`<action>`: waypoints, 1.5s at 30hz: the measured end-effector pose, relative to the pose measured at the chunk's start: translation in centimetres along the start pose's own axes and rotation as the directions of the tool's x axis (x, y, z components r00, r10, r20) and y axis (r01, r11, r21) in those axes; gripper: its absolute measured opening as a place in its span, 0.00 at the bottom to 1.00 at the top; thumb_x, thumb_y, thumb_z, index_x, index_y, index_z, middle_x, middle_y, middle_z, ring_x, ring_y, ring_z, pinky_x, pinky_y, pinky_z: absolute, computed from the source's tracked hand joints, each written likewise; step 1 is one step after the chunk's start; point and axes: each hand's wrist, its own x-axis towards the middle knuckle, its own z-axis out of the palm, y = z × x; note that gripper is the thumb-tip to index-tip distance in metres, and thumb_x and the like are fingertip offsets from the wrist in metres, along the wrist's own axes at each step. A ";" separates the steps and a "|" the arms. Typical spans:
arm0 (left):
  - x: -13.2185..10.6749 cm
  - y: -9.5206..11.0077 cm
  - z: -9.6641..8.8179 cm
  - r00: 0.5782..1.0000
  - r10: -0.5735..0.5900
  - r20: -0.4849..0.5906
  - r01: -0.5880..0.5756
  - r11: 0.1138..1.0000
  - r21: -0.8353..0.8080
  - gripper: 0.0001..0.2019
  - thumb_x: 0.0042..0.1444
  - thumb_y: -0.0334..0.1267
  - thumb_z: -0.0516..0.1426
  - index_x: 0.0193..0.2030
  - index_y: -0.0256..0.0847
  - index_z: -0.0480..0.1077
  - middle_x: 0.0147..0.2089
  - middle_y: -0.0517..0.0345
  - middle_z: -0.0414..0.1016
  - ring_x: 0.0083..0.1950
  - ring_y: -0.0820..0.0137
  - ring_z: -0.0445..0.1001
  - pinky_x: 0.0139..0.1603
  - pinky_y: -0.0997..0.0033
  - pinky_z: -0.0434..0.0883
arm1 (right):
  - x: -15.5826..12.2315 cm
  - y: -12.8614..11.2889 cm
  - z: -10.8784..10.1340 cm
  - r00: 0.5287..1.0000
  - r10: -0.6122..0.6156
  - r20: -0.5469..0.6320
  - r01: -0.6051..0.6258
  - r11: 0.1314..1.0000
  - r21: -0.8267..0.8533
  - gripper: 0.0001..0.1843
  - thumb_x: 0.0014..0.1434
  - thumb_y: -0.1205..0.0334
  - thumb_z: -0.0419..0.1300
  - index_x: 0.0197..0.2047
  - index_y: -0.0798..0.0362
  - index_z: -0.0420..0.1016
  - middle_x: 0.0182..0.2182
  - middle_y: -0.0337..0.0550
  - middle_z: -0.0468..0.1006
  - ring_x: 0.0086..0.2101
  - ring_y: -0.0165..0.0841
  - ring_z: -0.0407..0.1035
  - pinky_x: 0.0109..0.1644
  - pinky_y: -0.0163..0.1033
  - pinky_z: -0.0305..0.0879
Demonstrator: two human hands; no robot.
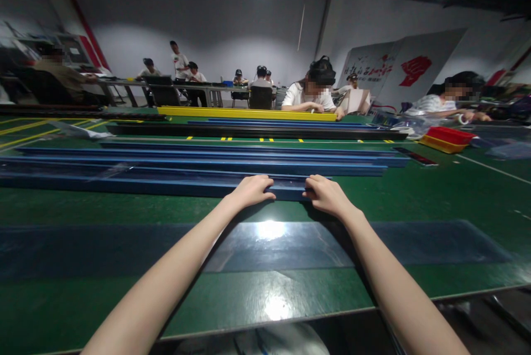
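My left hand [251, 189] and my right hand [324, 193] are both curled over the right end of a long dark blue rail [124, 182] that lies across the green table [435, 194]. The fingers of each hand wrap over the rail's near edge, a short gap apart. Behind it lie more long blue rails [232, 158], side by side. A long strip of clear, shiny film [269, 244] lies flat on the table between me and the rail, under my forearms.
Farther back are a black rail [249, 131], blue rails and a yellow rail [249, 113]. A red and yellow tray [448, 139] sits at the right. Several people sit at the far side and at tables behind. The table's near edge runs below my arms.
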 end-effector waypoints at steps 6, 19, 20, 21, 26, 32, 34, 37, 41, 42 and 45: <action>0.0 -0.1 0.2 1.000 -0.018 -0.025 0.018 1.000 -0.008 0.11 0.52 0.47 0.56 0.31 0.40 0.68 0.37 0.56 0.73 0.40 0.65 0.71 0.33 0.73 0.63 | 0.0 0.0 0.1 1.000 0.004 -0.006 -0.004 1.000 0.005 0.03 0.55 0.63 0.54 0.31 0.52 0.65 0.34 0.42 0.72 0.36 0.32 0.65 0.33 0.34 0.52; 0.2 -0.3 0.4 0.995 -0.063 -0.082 0.061 0.998 -0.025 0.13 0.49 0.50 0.57 0.29 0.42 0.73 0.33 0.58 0.76 0.37 0.65 0.73 0.31 0.73 0.60 | 0.0 -0.1 -0.1 1.000 0.011 0.010 -0.010 1.000 -0.012 0.02 0.55 0.63 0.54 0.31 0.52 0.65 0.34 0.42 0.72 0.36 0.32 0.65 0.33 0.34 0.52; 0.2 -0.3 0.4 0.994 -0.063 -0.086 0.061 0.998 -0.024 0.13 0.49 0.50 0.57 0.29 0.42 0.73 0.34 0.58 0.76 0.37 0.65 0.73 0.31 0.73 0.60 | 0.0 -0.1 -0.2 1.000 0.005 0.011 -0.005 1.000 -0.023 0.02 0.55 0.63 0.54 0.31 0.53 0.65 0.34 0.42 0.72 0.36 0.32 0.65 0.33 0.34 0.52; 0.2 -0.2 0.5 0.994 -0.062 -0.090 0.060 0.998 -0.023 0.13 0.50 0.50 0.57 0.29 0.42 0.72 0.34 0.57 0.76 0.37 0.65 0.73 0.31 0.73 0.60 | 0.0 -0.2 -0.2 1.000 -0.001 0.012 0.002 0.999 -0.037 0.03 0.55 0.63 0.54 0.31 0.53 0.65 0.34 0.43 0.72 0.36 0.33 0.65 0.33 0.34 0.52; 0.1 -0.1 0.6 0.994 -0.065 -0.091 0.063 0.998 -0.028 0.13 0.51 0.50 0.56 0.29 0.41 0.72 0.35 0.58 0.76 0.37 0.65 0.72 0.31 0.73 0.60 | -0.1 -0.6 -0.2 0.999 -0.036 -0.002 0.035 0.995 -0.093 0.07 0.57 0.59 0.52 0.33 0.53 0.67 0.35 0.45 0.73 0.37 0.35 0.65 0.34 0.35 0.53; 0.1 -0.1 0.9 0.993 -0.065 -0.100 0.063 0.998 -0.024 0.13 0.51 0.50 0.56 0.28 0.41 0.70 0.35 0.58 0.75 0.37 0.66 0.72 0.30 0.74 0.60 | 0.4 -1.8 0.9 0.996 -0.079 -0.051 0.075 0.995 -0.067 0.14 0.60 0.53 0.49 0.36 0.55 0.67 0.36 0.47 0.73 0.38 0.35 0.65 0.37 0.36 0.54; 0.2 -0.2 1.0 0.993 -0.059 -0.104 0.058 0.998 -0.019 0.13 0.51 0.50 0.56 0.28 0.41 0.69 0.34 0.58 0.75 0.37 0.66 0.72 0.30 0.74 0.60 | 0.7 -2.0 1.2 0.993 -0.099 -0.063 0.095 0.994 -0.056 0.11 0.60 0.56 0.50 0.36 0.55 0.67 0.36 0.46 0.73 0.38 0.35 0.65 0.36 0.35 0.54; 0.1 -0.3 1.0 0.994 -0.038 -0.104 0.039 0.999 0.002 0.13 0.52 0.49 0.55 0.29 0.41 0.69 0.35 0.58 0.74 0.37 0.66 0.72 0.31 0.74 0.61 | 0.9 -2.0 1.2 0.993 -0.090 -0.071 0.087 0.995 -0.037 0.08 0.59 0.60 0.51 0.35 0.54 0.67 0.35 0.45 0.73 0.37 0.34 0.65 0.36 0.34 0.54; 0.0 -0.2 0.8 0.997 -0.013 -0.081 0.016 0.999 0.029 0.13 0.53 0.49 0.54 0.31 0.41 0.69 0.36 0.58 0.73 0.39 0.67 0.72 0.32 0.75 0.62 | 1.0 -1.8 1.0 0.994 -0.089 -0.069 0.087 0.996 -0.028 0.08 0.58 0.60 0.53 0.34 0.54 0.68 0.34 0.45 0.73 0.37 0.34 0.66 0.35 0.34 0.54; 0.0 -0.2 0.7 0.997 -0.009 -0.076 0.011 0.999 0.034 0.13 0.53 0.49 0.54 0.32 0.41 0.69 0.36 0.58 0.73 0.39 0.68 0.71 0.32 0.75 0.62 | 1.0 -1.7 1.0 0.994 -0.089 -0.063 0.087 0.996 -0.028 0.08 0.58 0.59 0.53 0.34 0.54 0.68 0.34 0.45 0.73 0.37 0.34 0.66 0.35 0.34 0.53; -0.1 -0.1 0.6 0.997 0.009 -0.072 -0.006 0.999 0.049 0.13 0.54 0.48 0.54 0.32 0.40 0.69 0.37 0.57 0.73 0.39 0.68 0.71 0.32 0.74 0.63 | 1.1 -1.6 0.7 0.996 -0.079 -0.034 0.078 0.997 -0.025 0.08 0.58 0.59 0.53 0.35 0.54 0.69 0.34 0.45 0.73 0.36 0.33 0.66 0.34 0.34 0.53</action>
